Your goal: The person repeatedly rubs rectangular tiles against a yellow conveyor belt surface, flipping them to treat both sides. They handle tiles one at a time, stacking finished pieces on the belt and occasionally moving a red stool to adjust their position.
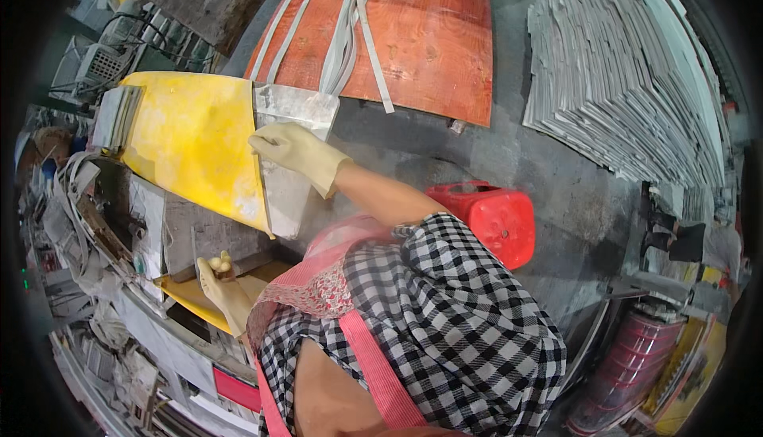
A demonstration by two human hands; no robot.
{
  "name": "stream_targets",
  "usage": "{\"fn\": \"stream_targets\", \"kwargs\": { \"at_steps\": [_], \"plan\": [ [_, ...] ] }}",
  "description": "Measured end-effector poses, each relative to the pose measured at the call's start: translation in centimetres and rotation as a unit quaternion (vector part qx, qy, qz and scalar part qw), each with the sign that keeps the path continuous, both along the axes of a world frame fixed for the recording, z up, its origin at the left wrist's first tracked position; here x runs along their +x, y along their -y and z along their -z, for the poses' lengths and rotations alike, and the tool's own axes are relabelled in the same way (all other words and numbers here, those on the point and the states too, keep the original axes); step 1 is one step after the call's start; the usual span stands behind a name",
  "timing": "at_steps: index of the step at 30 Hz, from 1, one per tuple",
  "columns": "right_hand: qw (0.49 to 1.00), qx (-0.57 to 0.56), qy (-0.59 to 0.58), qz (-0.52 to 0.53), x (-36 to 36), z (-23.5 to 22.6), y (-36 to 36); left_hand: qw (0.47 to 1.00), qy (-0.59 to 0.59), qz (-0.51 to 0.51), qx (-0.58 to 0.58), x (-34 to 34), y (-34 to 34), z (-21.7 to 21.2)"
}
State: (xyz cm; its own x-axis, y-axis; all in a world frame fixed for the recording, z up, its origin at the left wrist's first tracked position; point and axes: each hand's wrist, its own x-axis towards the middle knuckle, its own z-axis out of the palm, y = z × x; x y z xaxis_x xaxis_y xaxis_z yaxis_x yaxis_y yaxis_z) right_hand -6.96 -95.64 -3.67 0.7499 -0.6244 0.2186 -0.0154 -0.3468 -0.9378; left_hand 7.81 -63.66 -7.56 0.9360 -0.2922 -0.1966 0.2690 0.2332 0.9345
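A cream glove covers my right hand (298, 151), which reaches over the seam between a yellow sheet (191, 139) and a pale grey panel (290, 199). Its fingers are curled closed at the sheet's right edge; the hand hides what is in them, if anything. Lower left, my left hand (226, 294), also gloved, is closed with its fingertips bent toward the thumb. Something small and brownish shows under those fingertips, too small to name. Beside this hand lies a yellow-edged board (195, 303). A small stack of grey strips (118, 119) rests at the yellow sheet's left end.
Beyond the panel lies an orange-red board (429, 40) with pale strips (342, 40) across it. A red plastic jerrycan (505, 226) stands on the floor to my right. A tall stack of grey sheets (612, 79) rises at the far right. Cluttered scrap (95, 278) lines the left.
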Motion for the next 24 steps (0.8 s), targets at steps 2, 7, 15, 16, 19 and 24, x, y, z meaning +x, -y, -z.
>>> {"fn": "stream_targets", "kwargs": {
  "at_steps": [2, 7, 15, 16, 19, 24],
  "plan": [
    [0.987, -0.152, -0.059, -0.008, 0.2, 1.8, 2.4, 0.998, 0.036, -0.009, 0.057, -1.7, 2.0, -0.3],
    [0.894, -0.441, 0.009, 0.079, -0.5, 5.8, 5.8, 0.99, 0.072, 0.086, 0.083, -6.2, 9.6, -3.2],
    [0.88, -0.443, 0.096, 0.142, -0.1, 8.4, 6.3, 0.976, 0.118, 0.055, 0.172, -10.9, 17.0, -6.4],
    [0.878, -0.442, 0.106, 0.151, 0.2, 8.6, 6.3, 0.974, 0.121, 0.05, 0.185, -11.4, 17.0, -6.7],
    [0.877, -0.445, 0.106, 0.147, 0.7, 9.0, 6.3, 0.981, 0.092, 0.004, 0.17, -12.2, 16.0, -7.3],
    [0.884, -0.445, 0.096, 0.107, 0.6, 8.9, 6.4, 0.976, 0.143, 0.009, 0.164, -12.4, 12.9, -7.1]
  ]
}}
